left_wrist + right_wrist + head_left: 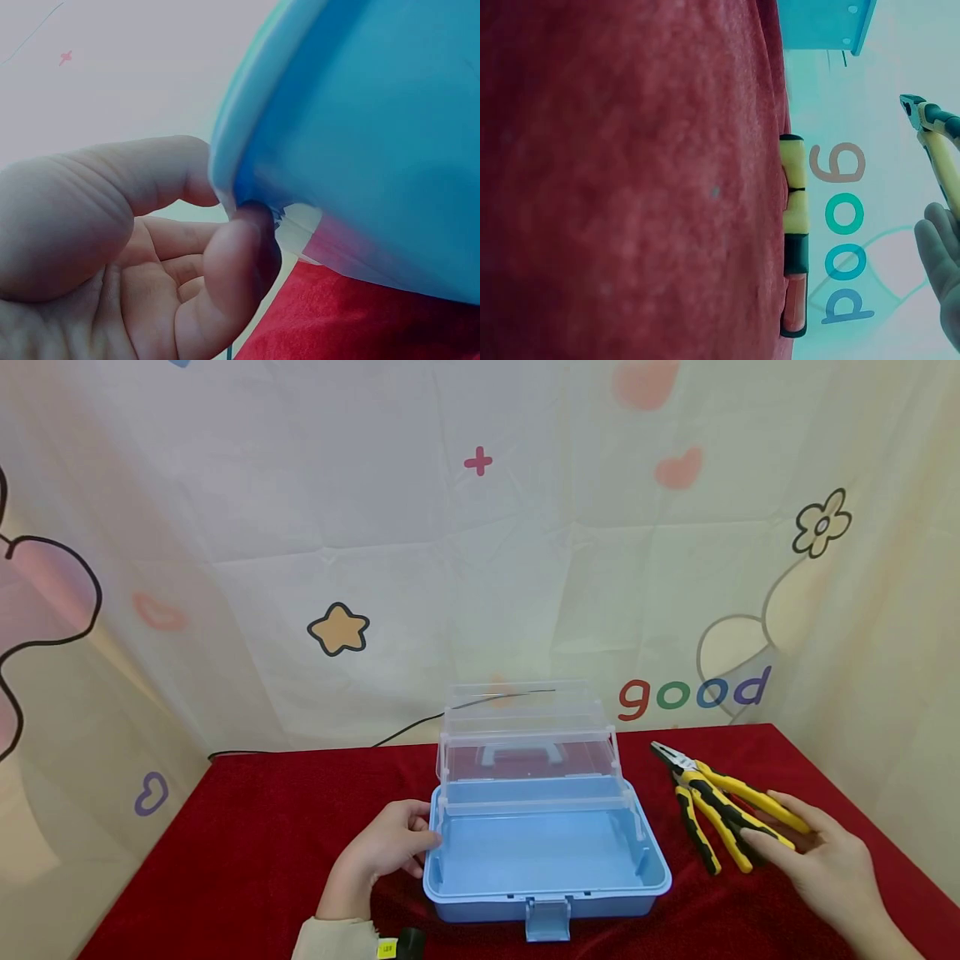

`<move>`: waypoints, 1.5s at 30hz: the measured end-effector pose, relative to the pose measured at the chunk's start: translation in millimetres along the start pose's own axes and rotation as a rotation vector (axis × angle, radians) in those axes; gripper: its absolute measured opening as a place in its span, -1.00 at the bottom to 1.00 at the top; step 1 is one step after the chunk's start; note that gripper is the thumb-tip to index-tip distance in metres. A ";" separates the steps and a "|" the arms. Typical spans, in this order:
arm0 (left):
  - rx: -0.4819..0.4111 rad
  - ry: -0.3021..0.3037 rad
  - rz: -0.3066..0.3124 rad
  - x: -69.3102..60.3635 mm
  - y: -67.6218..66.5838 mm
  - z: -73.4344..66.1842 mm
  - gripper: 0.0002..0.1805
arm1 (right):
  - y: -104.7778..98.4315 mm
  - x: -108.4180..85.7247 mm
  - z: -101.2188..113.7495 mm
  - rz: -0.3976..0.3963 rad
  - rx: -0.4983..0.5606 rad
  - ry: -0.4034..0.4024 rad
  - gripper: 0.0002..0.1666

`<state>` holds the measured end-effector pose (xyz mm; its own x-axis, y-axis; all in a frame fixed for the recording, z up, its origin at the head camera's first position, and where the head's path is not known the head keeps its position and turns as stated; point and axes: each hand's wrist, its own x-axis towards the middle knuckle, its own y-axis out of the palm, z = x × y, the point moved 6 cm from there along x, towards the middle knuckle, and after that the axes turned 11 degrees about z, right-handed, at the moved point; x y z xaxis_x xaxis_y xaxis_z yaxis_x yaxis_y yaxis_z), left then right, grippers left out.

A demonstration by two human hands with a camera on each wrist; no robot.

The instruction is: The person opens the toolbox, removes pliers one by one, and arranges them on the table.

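A light blue toolbox [480,910] stands on the table with its clear lid [528,764] raised, and no items show inside. At its left side, my left hand [390,841] pinches the rim [244,112] between thumb and fingers. To the right of the box, my right hand [828,864] grips a pair of pliers [750,794] by the yellow-and-black handles, jaws pointing away to the upper left. Underneath lie other yellow-and-black handled tools [698,833], whose heads are hidden by the held pliers. In the right wrist view, the held pliers [949,176] appear above the cloth.
Red cloth [300,827] covers the table. A blue latch [548,920] hangs from the box's front. Behind the table hangs a pale printed curtain [525,568], with a thin black cable [408,727] in front of it.
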<state>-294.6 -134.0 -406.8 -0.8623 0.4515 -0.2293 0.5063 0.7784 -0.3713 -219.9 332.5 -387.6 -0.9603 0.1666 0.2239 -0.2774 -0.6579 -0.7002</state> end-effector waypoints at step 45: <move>0.002 -0.012 -0.018 -2.0 0.8 -2.4 -0.45 | -20.9 4.7 -41.6 -0.058 -0.008 0.252 -0.14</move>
<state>-292.5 -133.2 -404.4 -0.8711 0.4322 -0.2333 0.4907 0.7855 -0.3771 -219.9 377.6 -400.2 -0.9200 0.3818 0.0887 -0.3312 -0.6363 -0.6967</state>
